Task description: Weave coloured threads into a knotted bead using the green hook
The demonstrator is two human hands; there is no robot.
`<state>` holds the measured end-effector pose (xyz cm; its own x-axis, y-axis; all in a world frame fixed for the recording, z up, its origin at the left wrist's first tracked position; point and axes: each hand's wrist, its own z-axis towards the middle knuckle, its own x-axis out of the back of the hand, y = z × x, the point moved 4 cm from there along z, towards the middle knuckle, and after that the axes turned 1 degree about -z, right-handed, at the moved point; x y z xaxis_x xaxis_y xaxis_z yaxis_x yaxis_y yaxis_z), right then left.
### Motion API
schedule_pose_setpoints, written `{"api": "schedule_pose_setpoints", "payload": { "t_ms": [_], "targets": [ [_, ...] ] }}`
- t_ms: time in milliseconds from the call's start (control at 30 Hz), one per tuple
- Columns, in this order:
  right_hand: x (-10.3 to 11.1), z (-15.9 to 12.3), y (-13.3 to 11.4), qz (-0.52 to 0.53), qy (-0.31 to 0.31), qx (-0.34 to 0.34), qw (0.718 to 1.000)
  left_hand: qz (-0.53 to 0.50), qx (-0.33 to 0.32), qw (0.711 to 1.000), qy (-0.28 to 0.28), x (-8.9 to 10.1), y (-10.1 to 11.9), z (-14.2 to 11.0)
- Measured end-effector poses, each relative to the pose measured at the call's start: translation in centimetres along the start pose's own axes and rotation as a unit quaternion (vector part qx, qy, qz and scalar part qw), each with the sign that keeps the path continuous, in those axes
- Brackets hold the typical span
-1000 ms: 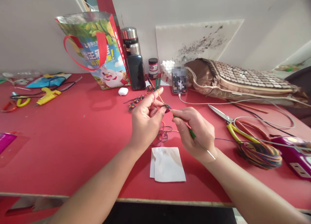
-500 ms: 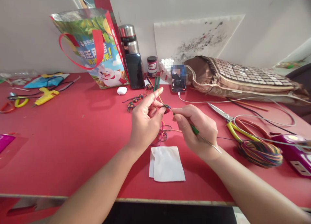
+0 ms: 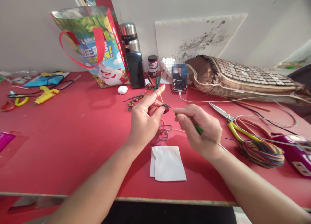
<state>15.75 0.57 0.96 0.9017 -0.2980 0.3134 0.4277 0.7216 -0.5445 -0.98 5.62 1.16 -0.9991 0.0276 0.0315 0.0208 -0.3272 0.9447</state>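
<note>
Between thumb and fingers, my left hand (image 3: 148, 115) pinches a small piece of multicoloured crochet work (image 3: 166, 106). Yarn (image 3: 161, 96) loops over its raised index finger. My right hand (image 3: 201, 128) is closed around the green grip of a crochet hook (image 3: 198, 129); the hook's thin metal tip points left at the crochet work, and its metal rear end sticks out over my wrist. Whether the tip sits in a stitch is too small to tell. Loose coils of coloured yarn (image 3: 163, 135) lie on the table below my hands. A skein of multicoloured yarn (image 3: 261, 153) lies to the right.
A folded white tissue (image 3: 168, 164) lies near the front edge of the red table (image 3: 80, 146). Scissors (image 3: 224, 115) with open blades rest on the right, beside a purple power strip (image 3: 295, 152). A propped phone (image 3: 179, 79), a printed bag (image 3: 94, 52) and a yellow glue gun (image 3: 46, 94) stand or lie farther back.
My right hand, with the crochet hook, has moved slightly right and away from the crochet work. My left hand keeps its pinch and stays nearly in place. The propped phone's picture has changed.
</note>
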Motion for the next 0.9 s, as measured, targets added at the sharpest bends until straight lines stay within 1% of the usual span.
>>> {"api": "schedule_pose_setpoints", "payload": {
  "t_ms": [133, 233, 333, 433, 500, 567, 700, 800, 900],
  "targets": [
    [0.5, 0.3, 0.1, -0.003, -0.016, -0.015, 1.0, 0.02, -0.043, 0.999, -0.015, 0.0, 0.0, 0.1],
    [1.0, 0.7, 0.2, 0.013, -0.024, -0.052, 0.998, 0.037, -0.085, 0.995, -0.043, 0.0, 0.1, 0.1],
    [1.6, 1.2, 0.6, 0.058, -0.028, -0.12, 0.991, 0.065, -0.121, 0.987, -0.078, 0.0, 0.3, 0.4],
    [2.2, 1.6, 1.4, 0.128, -0.034, -0.208, 0.969, 0.083, -0.133, 0.98, -0.126, 0.0, 0.6, 0.5],
    [2.5, 1.8, 2.0, 0.177, -0.042, -0.268, 0.946, 0.081, -0.124, 0.977, -0.153, 0.0, 0.7, 0.5],
    [2.7, 1.9, 2.4, 0.228, -0.044, -0.313, 0.921, 0.069, -0.104, 0.977, -0.171, -0.1, 0.8, 0.4],
    [2.8, 2.0, 3.1, 0.309, -0.05, -0.381, 0.87, -0.005, -0.035, 0.983, -0.182, -0.3, 0.6, 0.2],
    [2.6, 2.1, 3.4, 0.348, -0.065, -0.396, 0.847, -0.069, 0.012, 0.98, -0.185, -0.5, 0.6, 0.3],
    [2.1, 2.0, 3.4, 0.378, -0.072, -0.39, 0.837, -0.118, 0.034, 0.977, -0.177, -0.7, 0.6, 0.4]
  ]
}}
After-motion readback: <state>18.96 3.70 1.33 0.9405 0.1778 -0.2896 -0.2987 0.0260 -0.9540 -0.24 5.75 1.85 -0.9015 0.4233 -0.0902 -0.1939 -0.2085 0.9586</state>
